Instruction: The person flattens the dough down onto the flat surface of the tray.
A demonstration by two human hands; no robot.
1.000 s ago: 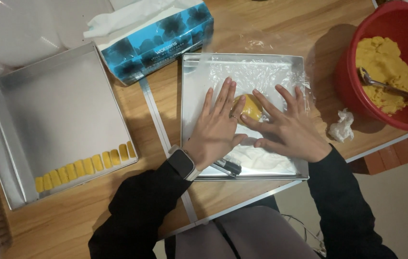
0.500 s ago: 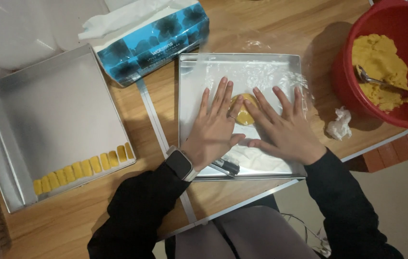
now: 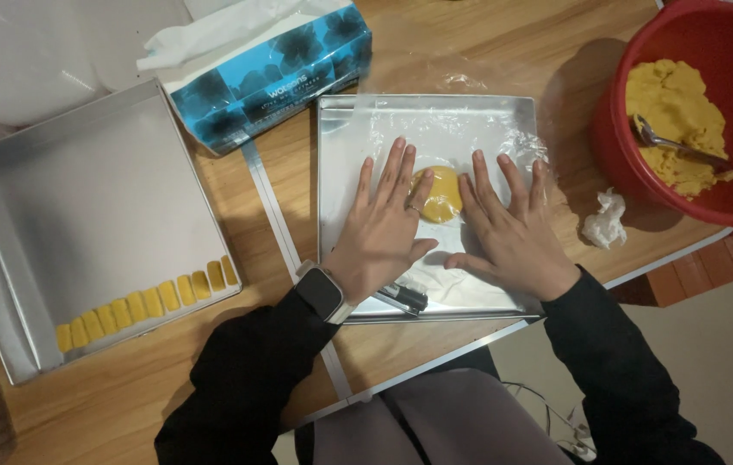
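A flattened round piece of yellow dough (image 3: 441, 195) lies under clear plastic film (image 3: 461, 138) in a square metal tray (image 3: 337, 155). My left hand (image 3: 384, 228) rests flat on the film just left of the dough, fingers spread, a smartwatch on its wrist. My right hand (image 3: 513, 228) lies flat just right of the dough, fingers apart. Both palms press the film down beside the dough; neither hand grips anything. A black marker (image 3: 401, 297) lies at the tray's near edge under my left wrist.
A red bucket (image 3: 621, 103) with yellow dough (image 3: 672, 120) and a spoon (image 3: 677, 145) stands at the right. A crumpled tissue (image 3: 604, 220) lies beside it. A blue tissue box (image 3: 272, 73) sits behind. A second metal tray (image 3: 82, 198) at left holds a row of yellow dough strips (image 3: 147, 303).
Both hands have slid apart off the dough, the left leftward and the right rightward, so the flattened round piece now shows between them.
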